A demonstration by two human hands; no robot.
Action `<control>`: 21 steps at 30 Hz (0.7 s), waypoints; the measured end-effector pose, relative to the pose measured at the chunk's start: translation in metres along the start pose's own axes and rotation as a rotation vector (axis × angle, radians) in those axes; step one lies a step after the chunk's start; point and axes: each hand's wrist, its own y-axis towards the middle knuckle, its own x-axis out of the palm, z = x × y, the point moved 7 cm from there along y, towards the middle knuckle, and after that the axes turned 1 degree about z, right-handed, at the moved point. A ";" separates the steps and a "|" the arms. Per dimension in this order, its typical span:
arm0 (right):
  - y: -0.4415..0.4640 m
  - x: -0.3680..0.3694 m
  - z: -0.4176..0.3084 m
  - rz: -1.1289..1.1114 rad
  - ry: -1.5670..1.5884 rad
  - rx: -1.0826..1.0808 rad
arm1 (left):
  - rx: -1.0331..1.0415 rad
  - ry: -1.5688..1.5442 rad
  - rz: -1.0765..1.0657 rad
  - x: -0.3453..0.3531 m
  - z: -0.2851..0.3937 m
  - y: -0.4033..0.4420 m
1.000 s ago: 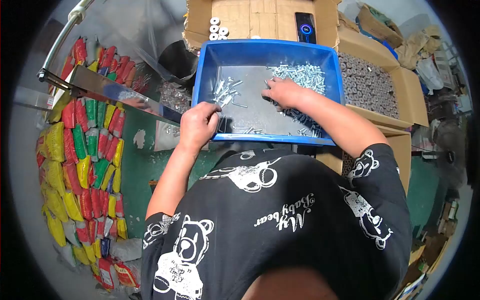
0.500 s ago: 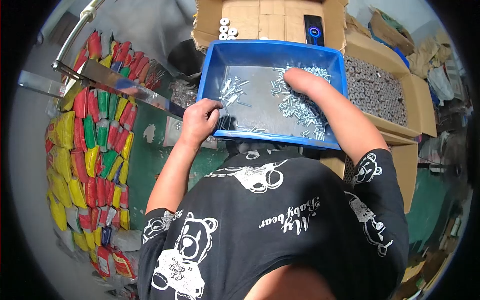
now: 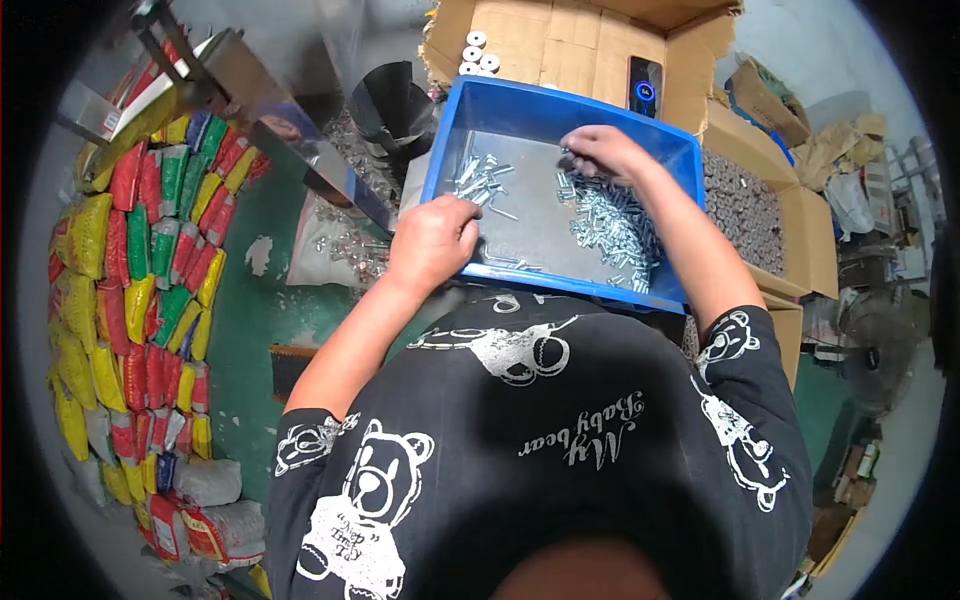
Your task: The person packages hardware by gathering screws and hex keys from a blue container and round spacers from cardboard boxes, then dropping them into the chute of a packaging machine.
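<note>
The person's left hand [image 3: 437, 240] was at the near left corner of a blue tub [image 3: 570, 108], over the rim, its fingers curled in narrowly; from where I stood, I couldn't tell whether it pinched anything. The right hand [image 3: 603, 152] hung over the tub's far right part, fingers bent and bunched close together, and I couldn't make out whether a piece sat between them. Just below it lay the big heap of metal screws [image 3: 615, 235], spread along the right half of the tub's floor. A smaller cluster of screws [image 3: 484, 182] lay on the left, close to the left hand. Behind the tub I saw a cardboard box [image 3: 560, 40] with a lit phone [image 3: 645, 85] and some white rings [image 3: 475, 40] in it.
</note>
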 end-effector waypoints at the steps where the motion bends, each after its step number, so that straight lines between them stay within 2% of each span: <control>1: 0.008 0.022 -0.005 -0.023 -0.174 0.011 | -0.009 -0.012 0.007 -0.001 -0.001 0.000; 3: 0.015 0.078 -0.043 0.129 -0.830 -0.407 | -0.001 0.007 -0.017 -0.001 0.000 -0.001; 4: 0.030 0.106 -0.042 0.117 -1.067 -0.696 | -0.009 -0.008 -0.021 0.002 -0.005 -0.002; 5: 0.052 0.117 -0.020 0.009 -1.276 -0.594 | 0.000 -0.050 -0.005 0.002 -0.006 -0.002; 7: 0.047 0.136 -0.018 0.014 -1.137 -0.490 | -0.012 -0.088 -0.033 0.003 -0.008 -0.005; 9: 0.066 0.128 -0.002 -0.010 -1.312 -0.430 | -0.021 -0.163 -0.017 0.008 -0.014 -0.010; 10: 0.063 0.119 -0.006 0.029 -1.293 -0.530 | -0.008 -0.189 0.003 0.005 -0.014 -0.011; 11: 0.057 0.113 -0.016 0.058 -1.318 -0.523 | 0.007 -0.217 0.018 0.003 -0.013 -0.012; 12: 0.040 0.114 -0.038 0.178 -1.266 -0.579 | 0.023 -0.204 0.002 0.002 -0.013 -0.011; 14: 0.022 0.104 -0.065 0.302 -1.009 -0.544 | 0.058 -0.202 -0.013 -0.001 -0.012 -0.010; 17: 0.005 0.119 -0.090 0.183 -0.380 -0.205 | 0.077 -0.232 -0.024 0.001 -0.013 -0.010; 20: -0.004 0.155 -0.130 0.186 -0.336 -0.143 | 0.092 -0.244 -0.044 0.000 -0.011 -0.009; 21: 0.004 0.163 -0.140 0.160 -0.391 -0.241 | 0.092 -0.248 -0.039 -0.001 -0.011 -0.008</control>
